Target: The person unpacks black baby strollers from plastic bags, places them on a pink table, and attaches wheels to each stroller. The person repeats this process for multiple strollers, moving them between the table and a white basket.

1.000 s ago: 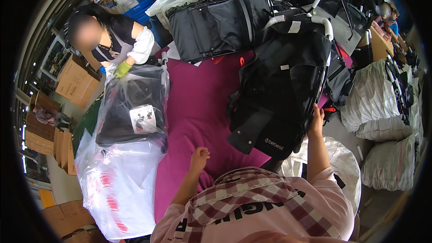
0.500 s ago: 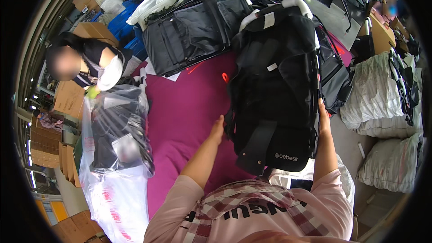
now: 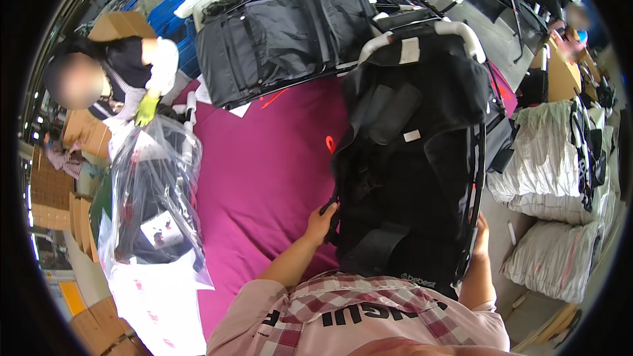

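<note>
A black stroller point(image 3: 409, 178) with a fabric seat and a dark frame lies in front of me, its top bar wrapped in white foam. My left hand point(image 3: 321, 225) is closed on its left edge, near a small dark part. On the opposite side my right hand point(image 3: 482, 236) grips the frame from outside, its fingers partly hidden behind the rail. The lower end of the stroller reaches close to my body. Under it spreads a purple cloth point(image 3: 257, 178) covering the table.
Another black stroller point(image 3: 277, 36) lies across the far side. Clear plastic wraps a dark item point(image 3: 148, 191) at left, where a co-worker's yellow-green glove point(image 3: 146, 111) touches it. White woven sacks point(image 3: 550, 260) are stacked at right. Cardboard boxes point(image 3: 105, 326) stand lower left.
The stroller has come toward me and lower, its near end now by my body. Both my hands have moved down with it. The co-worker's glove shows more clearly on the plastic.
</note>
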A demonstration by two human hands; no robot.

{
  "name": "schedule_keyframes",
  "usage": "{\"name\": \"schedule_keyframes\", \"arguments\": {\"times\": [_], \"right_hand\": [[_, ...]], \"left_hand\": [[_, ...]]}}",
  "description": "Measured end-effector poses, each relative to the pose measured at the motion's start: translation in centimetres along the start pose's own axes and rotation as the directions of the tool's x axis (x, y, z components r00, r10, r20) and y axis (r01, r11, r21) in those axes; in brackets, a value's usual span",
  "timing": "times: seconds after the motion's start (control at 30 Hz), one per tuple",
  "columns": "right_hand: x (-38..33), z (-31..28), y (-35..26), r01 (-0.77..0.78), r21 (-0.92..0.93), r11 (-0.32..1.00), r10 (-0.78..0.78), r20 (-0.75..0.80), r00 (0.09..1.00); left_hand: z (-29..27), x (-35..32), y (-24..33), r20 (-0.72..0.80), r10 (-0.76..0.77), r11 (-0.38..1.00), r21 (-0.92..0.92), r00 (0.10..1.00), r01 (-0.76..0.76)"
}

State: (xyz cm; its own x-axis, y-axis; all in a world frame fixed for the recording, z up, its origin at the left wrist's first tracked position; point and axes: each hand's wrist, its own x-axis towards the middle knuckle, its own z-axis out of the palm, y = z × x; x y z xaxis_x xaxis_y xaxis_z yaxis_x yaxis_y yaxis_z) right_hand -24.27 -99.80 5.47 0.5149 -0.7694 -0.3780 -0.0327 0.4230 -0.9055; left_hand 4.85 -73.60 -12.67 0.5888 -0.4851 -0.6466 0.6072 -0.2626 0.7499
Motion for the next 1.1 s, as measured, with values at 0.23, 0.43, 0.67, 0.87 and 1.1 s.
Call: {"name": "schedule_keyframes", "arguments": {"times": [0.23,0.43,0.67,0.87,1.1], "right_hand": [[-1.3,3.8,-0.5,0.051,0.065,0.997,-0.058,0.114,0.992],[-7.6,12.8,-8.2,0.214,-0.068,0.974,-0.191,0.25,0.949],[-15.8,17.0,-8.4,0.534,-0.288,0.795,-0.354,0.495,0.794],[-21.6,22.1,-2.6,0.596,-0.423,0.683,-0.211,0.667,0.715],[-27.4,30.2,3.0,0.806,-0.527,0.269,-0.026,0.833,0.553]], "left_hand": [[-1.1,-1.6,-0.2,-0.216,0.147,0.973,0.208,0.965,-0.102],[2.3,-4.6,-1.3,-0.203,0.093,0.99,-0.088,0.975,-0.112],[-1.1,-6.3,-4.6,-0.046,0.224,0.949,-0.217,0.973,-0.229],[-13.2,-9.7,-10.8,0.098,0.162,0.98,-0.13,0.982,-0.148],[-21.1,-23.9,-6.9,0.123,0.223,0.826,-0.55,0.967,-0.121]]}}
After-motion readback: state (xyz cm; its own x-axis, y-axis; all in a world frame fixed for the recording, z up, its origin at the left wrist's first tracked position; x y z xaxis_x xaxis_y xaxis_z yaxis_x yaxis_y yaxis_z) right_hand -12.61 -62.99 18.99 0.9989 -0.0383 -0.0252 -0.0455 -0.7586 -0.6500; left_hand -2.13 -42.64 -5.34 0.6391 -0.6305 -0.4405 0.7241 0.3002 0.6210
